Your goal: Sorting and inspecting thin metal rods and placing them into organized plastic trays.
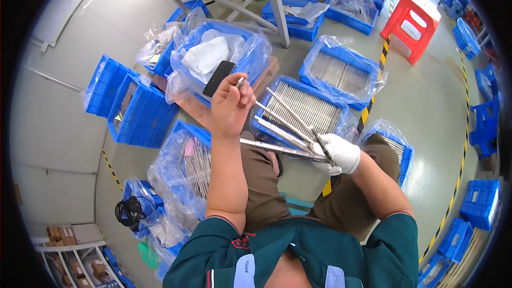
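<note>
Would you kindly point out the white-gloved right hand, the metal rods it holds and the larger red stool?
White-gloved right hand (342,154), head view: middle of the glove.
Metal rods (291,112), head view: one rod's shaft.
Larger red stool (404,12), head view: side panel.

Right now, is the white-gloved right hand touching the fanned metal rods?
Touching. The head view shows the white-gloved right hand closed around the near ends of the fanned metal rods, with no gap.
</note>
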`<state>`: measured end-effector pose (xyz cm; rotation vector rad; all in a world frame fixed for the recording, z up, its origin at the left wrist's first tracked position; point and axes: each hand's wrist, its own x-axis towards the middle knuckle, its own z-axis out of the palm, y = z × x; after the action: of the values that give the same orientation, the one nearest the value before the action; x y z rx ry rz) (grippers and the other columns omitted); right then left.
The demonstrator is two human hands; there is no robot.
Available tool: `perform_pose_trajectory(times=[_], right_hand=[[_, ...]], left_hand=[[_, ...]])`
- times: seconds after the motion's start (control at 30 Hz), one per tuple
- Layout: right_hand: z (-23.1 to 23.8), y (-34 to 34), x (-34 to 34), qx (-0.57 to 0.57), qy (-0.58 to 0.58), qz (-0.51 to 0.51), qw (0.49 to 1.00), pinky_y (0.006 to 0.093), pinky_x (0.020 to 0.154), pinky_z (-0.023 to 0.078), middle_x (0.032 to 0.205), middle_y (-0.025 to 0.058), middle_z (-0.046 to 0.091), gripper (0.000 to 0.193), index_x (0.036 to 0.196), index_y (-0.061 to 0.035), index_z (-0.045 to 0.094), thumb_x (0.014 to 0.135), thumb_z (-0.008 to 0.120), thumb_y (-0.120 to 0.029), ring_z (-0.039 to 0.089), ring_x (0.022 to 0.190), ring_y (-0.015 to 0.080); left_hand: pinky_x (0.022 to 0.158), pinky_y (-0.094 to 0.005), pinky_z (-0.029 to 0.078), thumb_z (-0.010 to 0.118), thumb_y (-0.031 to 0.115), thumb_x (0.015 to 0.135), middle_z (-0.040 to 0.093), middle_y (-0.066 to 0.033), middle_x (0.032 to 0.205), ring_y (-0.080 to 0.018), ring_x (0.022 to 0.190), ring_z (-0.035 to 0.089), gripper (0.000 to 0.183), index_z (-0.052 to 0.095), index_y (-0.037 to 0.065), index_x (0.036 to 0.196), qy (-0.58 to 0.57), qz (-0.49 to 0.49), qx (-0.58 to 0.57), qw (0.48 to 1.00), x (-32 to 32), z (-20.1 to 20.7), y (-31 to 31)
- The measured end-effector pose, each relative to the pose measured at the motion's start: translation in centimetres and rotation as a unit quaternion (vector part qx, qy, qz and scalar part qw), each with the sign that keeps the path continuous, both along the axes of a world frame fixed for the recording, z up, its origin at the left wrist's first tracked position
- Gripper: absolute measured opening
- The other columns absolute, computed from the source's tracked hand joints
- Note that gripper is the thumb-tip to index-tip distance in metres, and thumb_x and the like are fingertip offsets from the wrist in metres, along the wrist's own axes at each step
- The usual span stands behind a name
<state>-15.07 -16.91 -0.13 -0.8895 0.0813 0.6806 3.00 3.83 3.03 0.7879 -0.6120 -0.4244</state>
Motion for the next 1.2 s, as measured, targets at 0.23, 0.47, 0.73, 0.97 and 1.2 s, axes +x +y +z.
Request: perform_pose_trajectory(times=[0.23,0.47,0.73,0.97,1.2], right_hand=[[0.3,0.8,0.2,-0.015,-0.010,0.036,0.999,0.0214,0.031,0.024,0.053,0.0032,0.043,0.031,0.094,-0.0069,0.053,0.090,0.055,-0.038,0.035,0.034,0.0077],[0.4,0.5,0.1,-0.025,-0.020,0.017,0.999,0.0210,0.031,0.024,0.053,0.0038,0.043,0.032,0.096,-0.0065,0.053,0.090,0.054,-0.038,0.035,0.034,0.0079],[0.5,0.6,-0.1,-0.032,-0.015,0.009,0.999,0.0213,0.032,0.025,0.053,0.0026,0.044,0.033,0.095,-0.0061,0.052,0.090,0.054,-0.039,0.036,0.034,0.0071],[1.1,0.9,0.1,-0.016,-0.024,-0.015,0.999,0.0216,0.032,0.025,0.052,0.0019,0.046,0.033,0.085,-0.0059,0.054,0.089,0.056,-0.039,0.037,0.035,0.0070],[0.3,0.5,0.3,0.010,-0.013,-0.014,1.000,0.0223,0.031,0.026,0.051,0.0023,0.044,0.033,0.089,-0.0063,0.055,0.088,0.056,-0.039,0.037,0.033,0.0086]], left_hand=[[0.061,-0.0259,0.037,0.064,0.026,0.084,0.055,-0.0047,0.081,-0.0098,0.064,0.046,0.040,0.055,-0.004,0.109,0.077,-0.077,0.049,0.993,-1.0,-0.8,-0.5],[0.063,-0.0253,0.040,0.063,0.027,0.085,0.054,-0.0041,0.080,-0.0120,0.066,0.049,0.040,0.055,-0.003,0.110,0.068,-0.131,0.095,0.985,-1.9,-1.1,-1.4],[0.063,-0.0234,0.043,0.065,0.023,0.083,0.056,-0.0069,0.091,-0.0123,0.071,0.052,0.040,0.055,-0.003,0.112,0.072,-0.148,0.019,0.986,-1.7,-2.4,-1.9],[0.064,-0.0233,0.044,0.070,0.029,0.079,0.058,-0.0096,0.092,-0.0136,0.073,0.052,0.048,0.056,-0.004,0.110,0.049,-0.193,0.116,0.973,-3.4,-2.3,-3.1],[0.062,-0.0226,0.043,0.068,0.032,0.080,0.054,-0.0058,0.086,-0.0140,0.073,0.051,0.047,0.055,-0.003,0.108,0.038,-0.093,0.158,0.982,-3.0,-2.5,-3.6]])
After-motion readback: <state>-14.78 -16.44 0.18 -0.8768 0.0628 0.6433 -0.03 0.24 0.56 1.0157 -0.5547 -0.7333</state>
